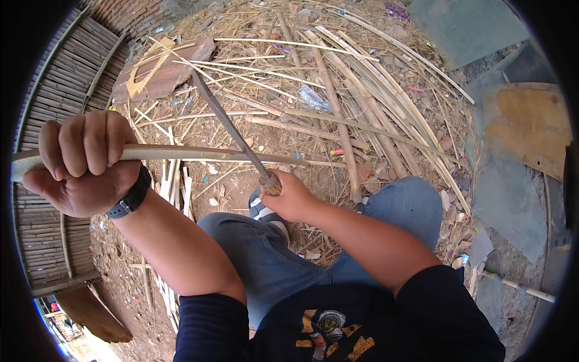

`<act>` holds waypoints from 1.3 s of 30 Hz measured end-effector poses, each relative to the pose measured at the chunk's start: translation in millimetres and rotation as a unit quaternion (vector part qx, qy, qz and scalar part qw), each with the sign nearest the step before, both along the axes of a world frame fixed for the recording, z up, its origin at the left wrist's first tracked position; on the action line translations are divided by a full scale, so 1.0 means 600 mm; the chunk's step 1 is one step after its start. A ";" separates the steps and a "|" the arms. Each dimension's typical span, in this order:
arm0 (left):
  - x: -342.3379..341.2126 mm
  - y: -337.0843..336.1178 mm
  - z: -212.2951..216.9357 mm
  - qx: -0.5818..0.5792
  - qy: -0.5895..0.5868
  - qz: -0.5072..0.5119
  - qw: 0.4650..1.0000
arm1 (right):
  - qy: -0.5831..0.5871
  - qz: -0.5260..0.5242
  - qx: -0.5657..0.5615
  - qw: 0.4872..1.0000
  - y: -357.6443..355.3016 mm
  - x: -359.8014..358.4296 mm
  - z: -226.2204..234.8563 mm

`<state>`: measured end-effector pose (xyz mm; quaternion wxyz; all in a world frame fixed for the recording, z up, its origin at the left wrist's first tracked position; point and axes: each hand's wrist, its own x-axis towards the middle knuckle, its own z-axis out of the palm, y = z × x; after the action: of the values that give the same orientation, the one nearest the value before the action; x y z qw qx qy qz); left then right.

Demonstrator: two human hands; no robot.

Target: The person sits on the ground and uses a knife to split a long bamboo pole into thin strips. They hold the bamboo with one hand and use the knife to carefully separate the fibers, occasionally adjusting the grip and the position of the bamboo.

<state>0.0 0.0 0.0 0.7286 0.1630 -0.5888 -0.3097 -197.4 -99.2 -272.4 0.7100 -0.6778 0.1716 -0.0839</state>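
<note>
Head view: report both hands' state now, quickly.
Left hand: closed around a long pale strip.
Right hand: closed, holding a long-bladed knife by its handle.

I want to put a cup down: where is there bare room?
Best: the upper-right grey sheet, right of the straw-strewn ground. Fairly open: lightly littered dirt between the bamboo wall and left forearm. Crowded: that ground's middle, with bamboo strips and a plastic bottle; also around the knife and held strip.
</note>
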 end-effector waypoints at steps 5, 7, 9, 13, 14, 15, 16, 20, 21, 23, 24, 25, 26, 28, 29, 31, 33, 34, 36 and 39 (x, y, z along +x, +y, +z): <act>0.039 0.014 -0.019 0.000 0.012 -0.046 0.999 | 0.293 0.007 0.059 0.954 -0.063 -0.015 -0.019; 0.023 0.003 -0.020 0.006 0.021 -0.049 0.999 | 0.230 -0.013 0.041 0.972 -0.051 -0.019 -0.007; 0.010 0.000 -0.013 0.013 0.054 -0.053 0.997 | 0.181 -0.052 0.001 0.982 -0.020 -0.009 0.010; 0.011 0.000 -0.008 0.026 0.040 -0.074 0.996 | 0.040 -0.066 -0.106 0.991 0.018 -0.010 0.005; 0.013 0.000 -0.007 0.031 0.042 -0.039 0.998 | 0.007 -0.099 -0.144 0.985 0.026 -0.008 -0.044; 0.015 0.004 -0.010 0.033 0.044 -0.001 0.999 | 0.086 -0.106 -0.103 0.985 0.025 -0.007 -0.074; 0.019 0.007 -0.012 0.033 0.046 0.035 0.998 | 0.165 -0.113 -0.062 0.978 0.021 -0.008 -0.090; 0.032 0.033 -0.011 0.028 0.047 0.074 0.996 | 0.259 -0.095 0.109 0.955 -0.004 -0.011 -0.073; 0.029 0.043 -0.002 0.027 0.040 0.062 0.997 | 0.250 -0.094 0.139 0.954 -0.002 -0.007 -0.073; 0.005 0.052 0.015 0.017 0.016 0.116 0.993 | 0.203 -0.099 0.029 0.974 0.002 -0.001 -0.077; -0.005 0.066 0.025 0.015 0.004 0.115 0.993 | 0.175 -0.096 -0.025 0.980 0.008 0.005 -0.077; -0.010 0.076 0.034 0.010 -0.006 0.113 0.994 | 0.170 -0.096 -0.049 0.979 0.008 0.009 -0.065; -0.018 0.085 0.040 0.005 -0.015 0.117 0.993 | 0.166 -0.097 -0.074 0.979 0.007 0.012 -0.053; -0.041 0.088 0.052 -0.011 -0.030 0.130 0.991 | 0.156 -0.111 -0.095 0.977 0.002 0.015 -0.047; -0.045 0.095 0.056 -0.016 -0.035 0.138 0.990 | 0.151 -0.123 -0.091 0.977 0.001 0.016 -0.054; -0.053 0.107 0.066 -0.026 -0.044 0.154 0.987 | 0.154 -0.142 -0.073 0.975 -0.005 0.017 -0.057; -0.045 0.107 0.065 -0.024 -0.053 0.138 0.989 | 0.169 -0.148 -0.048 0.973 -0.013 0.018 -0.054; -0.040 0.103 0.061 -0.021 -0.050 0.131 0.990 | 0.168 -0.157 -0.038 0.972 -0.015 0.017 -0.049; -0.026 0.079 0.045 -0.011 -0.037 0.107 0.994 | 0.166 -0.172 -0.018 0.971 -0.015 0.015 -0.038; 0.009 0.017 -0.005 0.037 0.024 0.066 0.997 | 0.166 -0.188 0.003 0.968 -0.020 0.018 -0.063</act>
<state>5.6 10.4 -3.2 0.7550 0.2206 -0.5473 -0.2859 -186.6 -111.0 -310.3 0.6449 -0.6358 0.4118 -0.1014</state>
